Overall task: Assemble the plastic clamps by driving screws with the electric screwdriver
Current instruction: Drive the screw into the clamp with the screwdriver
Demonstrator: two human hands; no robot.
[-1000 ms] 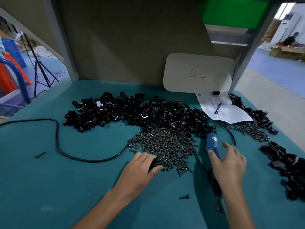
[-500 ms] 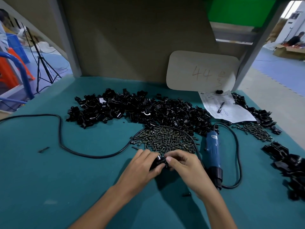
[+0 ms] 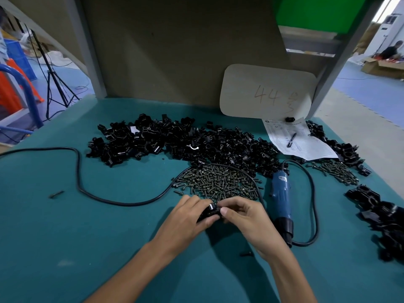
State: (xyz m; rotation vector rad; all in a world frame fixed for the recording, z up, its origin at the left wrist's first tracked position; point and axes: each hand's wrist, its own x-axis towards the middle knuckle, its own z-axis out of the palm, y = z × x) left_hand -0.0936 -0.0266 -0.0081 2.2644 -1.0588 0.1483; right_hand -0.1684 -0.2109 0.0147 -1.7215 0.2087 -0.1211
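My left hand point(image 3: 185, 217) grips a black plastic clamp point(image 3: 210, 212) just in front of the screw pile point(image 3: 218, 182). My right hand point(image 3: 247, 219) meets it from the right, its thumb and fingers pinching at the clamp's end; any screw between them is hidden. The blue electric screwdriver point(image 3: 282, 200) lies on the teal table point(image 3: 65, 237) right of my right hand, untouched, tip pointing toward me. A wide heap of black clamp parts point(image 3: 185, 143) stretches behind the screws.
The screwdriver's black cord point(image 3: 78, 171) loops across the left of the table and round the screws. A paper sheet with a pen point(image 3: 293, 139), a second screw pile point(image 3: 336, 171) and finished clamps point(image 3: 378, 213) lie at right. Loose screws point(image 3: 246, 254) lie near me.
My right hand left the screwdriver lying on the table and came left to the clamp that my left hand holds. The view has shifted slightly.
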